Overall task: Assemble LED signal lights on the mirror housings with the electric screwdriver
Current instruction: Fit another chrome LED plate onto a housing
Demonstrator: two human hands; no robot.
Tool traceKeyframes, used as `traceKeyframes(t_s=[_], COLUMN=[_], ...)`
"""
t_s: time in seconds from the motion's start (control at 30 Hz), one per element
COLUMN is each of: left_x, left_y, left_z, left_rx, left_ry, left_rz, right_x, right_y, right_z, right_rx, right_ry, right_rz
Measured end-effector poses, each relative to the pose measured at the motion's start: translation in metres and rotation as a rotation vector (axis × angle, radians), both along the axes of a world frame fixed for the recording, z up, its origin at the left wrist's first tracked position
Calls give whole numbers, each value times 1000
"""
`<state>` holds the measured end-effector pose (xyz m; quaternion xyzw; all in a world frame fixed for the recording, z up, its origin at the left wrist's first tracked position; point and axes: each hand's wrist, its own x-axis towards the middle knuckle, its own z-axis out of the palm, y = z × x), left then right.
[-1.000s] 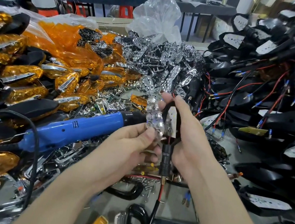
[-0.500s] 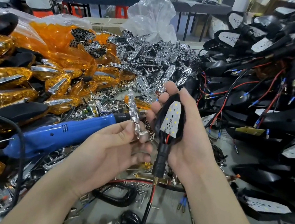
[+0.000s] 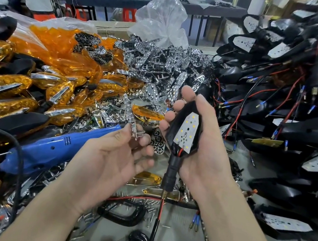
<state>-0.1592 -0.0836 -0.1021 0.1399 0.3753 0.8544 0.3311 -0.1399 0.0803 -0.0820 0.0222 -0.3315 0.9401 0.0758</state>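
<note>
Black housing (image 3: 184,129) w/ white LED board face-up sits cupped in right hand (image 3: 197,148), above table middle. Left hand (image 3: 113,155) pinches chrome reflector (image 3: 132,122) in fingertips, just beside. Best: line up holes w/ LEDs, seat flat before grabbing blue screwdriver (image 3: 46,149). Table buried in parts; workers behind.

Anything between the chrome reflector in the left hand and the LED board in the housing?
Nothing visible. The reflector in the left hand and the LED board in the housing held by the right hand face across an open gap.
</note>
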Motion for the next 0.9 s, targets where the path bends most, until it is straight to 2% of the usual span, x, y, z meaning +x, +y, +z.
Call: traceKeyframes(t_s=[0.63, 0.9], left_x=[-1, 5], left_y=[3, 6], left_z=[3, 10], left_rx=[-37, -103], left_ry=[-82, -64], left_rz=[58, 125], right_x=[1, -2], right_y=[3, 6], right_z=[-1, -2], right_rx=[8, -176], right_ry=[44, -36], right_rz=[-10, -52])
